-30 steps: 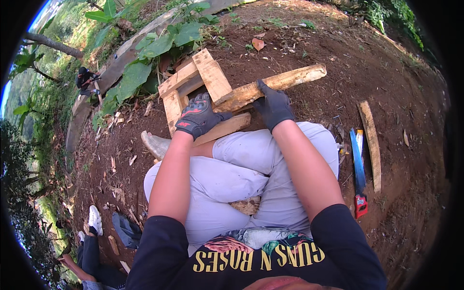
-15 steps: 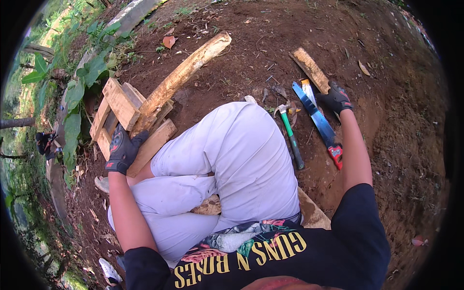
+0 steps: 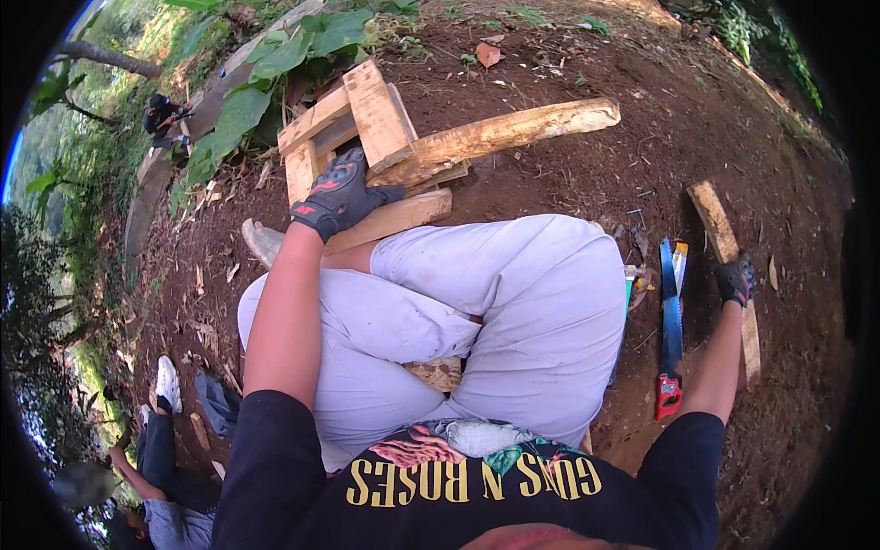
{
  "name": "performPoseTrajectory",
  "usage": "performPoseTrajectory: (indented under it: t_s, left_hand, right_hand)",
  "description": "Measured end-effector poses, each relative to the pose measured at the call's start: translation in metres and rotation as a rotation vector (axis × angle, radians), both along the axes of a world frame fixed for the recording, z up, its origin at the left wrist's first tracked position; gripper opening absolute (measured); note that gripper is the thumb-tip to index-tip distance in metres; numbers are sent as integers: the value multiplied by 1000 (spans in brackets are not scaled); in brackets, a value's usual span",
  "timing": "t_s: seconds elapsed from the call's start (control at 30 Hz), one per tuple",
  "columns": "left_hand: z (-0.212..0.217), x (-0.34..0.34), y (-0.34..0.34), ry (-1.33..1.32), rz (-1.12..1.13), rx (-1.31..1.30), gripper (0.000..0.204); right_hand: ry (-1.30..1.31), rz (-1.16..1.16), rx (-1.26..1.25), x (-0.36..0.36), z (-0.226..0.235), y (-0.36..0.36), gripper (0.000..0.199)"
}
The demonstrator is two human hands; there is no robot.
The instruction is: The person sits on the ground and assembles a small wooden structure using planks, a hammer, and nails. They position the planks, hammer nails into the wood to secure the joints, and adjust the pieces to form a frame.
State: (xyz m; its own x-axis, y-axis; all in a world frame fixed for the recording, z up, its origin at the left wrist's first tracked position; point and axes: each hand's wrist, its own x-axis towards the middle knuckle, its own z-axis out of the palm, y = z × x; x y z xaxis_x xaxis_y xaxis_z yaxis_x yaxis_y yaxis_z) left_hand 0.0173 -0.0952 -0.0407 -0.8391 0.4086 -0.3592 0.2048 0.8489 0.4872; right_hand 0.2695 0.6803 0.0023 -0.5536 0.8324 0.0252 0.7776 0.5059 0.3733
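My left hand, in a dark glove, grips a frame of nailed wooden planks on the ground beyond my left leg. Its thumb points right, while its fingertips are partly hidden at the frame's opening. A long rough-edged board runs out from the frame to the right. Far to the right, my gloved right hand is closed around a narrow wooden strip, which shows above and below the hand. Left of that hand lies a handsaw with a blue blade and red handle.
A yellow-and-white object lies beside the saw blade. The green-handled hammer is mostly behind my knee. Leafy plants border the dirt at upper left. One person sits far off; another person is at lower left.
The view has swung left, so the frame and tools appear farther right. My right hand and the wooden strip have moved away from the saw. A person has come into view at lower left.
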Motion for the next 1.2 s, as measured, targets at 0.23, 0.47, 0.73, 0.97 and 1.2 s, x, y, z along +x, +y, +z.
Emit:
performPoseTrajectory:
  t_s: [0.23,0.47,0.73,0.97,1.2]
  left_hand:
    - [7,-2,-4,-82,39,-75,98]
    - [22,-5,0,-127,22,-41,101]
    - [-1,-10,-19,-114,33,-55,111]
    - [15,-17,-21,-188,-19,-40,120]
    - [9,-24,-29,-162,5,-57,120]
  right_hand:
    - [1030,146,-684,-44,202,5,71]
    - [1847,208,-1273,-74,241,-142,84]
    - [1778,47,-2027,-160,64,-292,83]
    - [1457,-254,-2139,-175,1,-334,50]
    - [977,-147,-1914,-180,10,-397,39]
